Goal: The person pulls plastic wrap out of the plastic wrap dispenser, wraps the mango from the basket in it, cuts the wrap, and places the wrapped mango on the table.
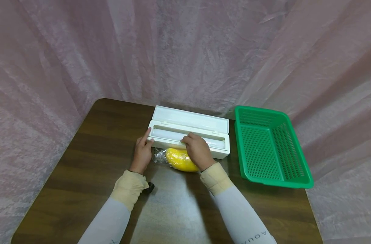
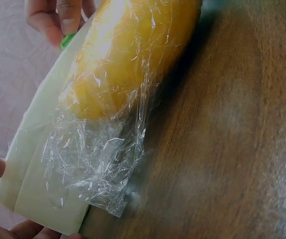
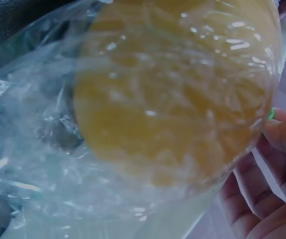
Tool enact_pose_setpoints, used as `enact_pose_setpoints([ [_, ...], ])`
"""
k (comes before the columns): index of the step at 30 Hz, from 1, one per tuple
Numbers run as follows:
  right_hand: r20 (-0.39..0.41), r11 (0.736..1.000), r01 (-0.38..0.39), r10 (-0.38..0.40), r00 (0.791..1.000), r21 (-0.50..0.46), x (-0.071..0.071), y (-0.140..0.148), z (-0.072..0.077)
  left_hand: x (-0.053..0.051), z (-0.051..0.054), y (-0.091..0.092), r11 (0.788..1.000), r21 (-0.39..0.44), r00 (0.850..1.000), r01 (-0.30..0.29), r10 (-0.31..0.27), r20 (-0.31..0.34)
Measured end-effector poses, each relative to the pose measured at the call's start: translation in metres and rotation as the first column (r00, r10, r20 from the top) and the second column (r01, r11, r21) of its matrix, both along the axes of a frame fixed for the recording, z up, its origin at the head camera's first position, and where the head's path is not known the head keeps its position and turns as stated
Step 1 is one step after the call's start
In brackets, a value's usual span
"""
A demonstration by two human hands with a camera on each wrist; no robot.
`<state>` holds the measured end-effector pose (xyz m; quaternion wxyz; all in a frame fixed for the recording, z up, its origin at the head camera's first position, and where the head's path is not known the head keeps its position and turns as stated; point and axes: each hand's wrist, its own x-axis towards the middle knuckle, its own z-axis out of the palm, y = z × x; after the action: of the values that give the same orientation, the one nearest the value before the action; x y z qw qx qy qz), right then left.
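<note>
A white cling film dispenser (image 1: 220, 155) lies across the table with its lid raised at the back and a roll of film (image 1: 168, 135) inside. My left hand (image 1: 141, 155) grips its left end, the thumb on the front side. Near the middle of its front edge, my right hand (image 1: 198, 150) pinches a small green slide cutter (image 3: 271, 114), mostly covered by the fingers. Against the front of the dispenser lies a smooth, rounded yellow fruit-like thing (image 1: 180, 160) under clear film (image 2: 90, 162), which bunches loosely at its left end. My right hand and wrist hide its right end.
A green plastic basket (image 1: 258, 152) with slotted walls stands right of the dispenser. The brown wooden table (image 1: 81, 162) extends left and toward me. Pinkish curtains (image 1: 185, 61) hang behind the table's far edge.
</note>
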<state>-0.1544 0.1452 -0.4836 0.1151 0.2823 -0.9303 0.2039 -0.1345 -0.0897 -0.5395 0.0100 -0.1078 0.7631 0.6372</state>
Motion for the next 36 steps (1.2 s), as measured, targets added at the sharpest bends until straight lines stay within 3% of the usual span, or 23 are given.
enact_pose_setpoints([
  [26,-0.003,0.998,0.054,-0.054,0.999,-0.040,0.002,0.019,-0.002,-0.008,0.007,0.004,1.000,0.004,1.000,0.014,-0.014,-0.001],
  [31,-0.047,0.997,0.064,-0.066,0.997,-0.031,0.004,0.024,-0.004,-0.006,0.006,0.003,0.999,0.002,0.999,0.036,-0.036,-0.003],
  [36,-0.032,0.997,0.075,-0.076,0.997,-0.027,0.006,0.031,-0.008,-0.002,0.002,-0.001,0.999,0.006,0.999,0.032,-0.032,0.014],
])
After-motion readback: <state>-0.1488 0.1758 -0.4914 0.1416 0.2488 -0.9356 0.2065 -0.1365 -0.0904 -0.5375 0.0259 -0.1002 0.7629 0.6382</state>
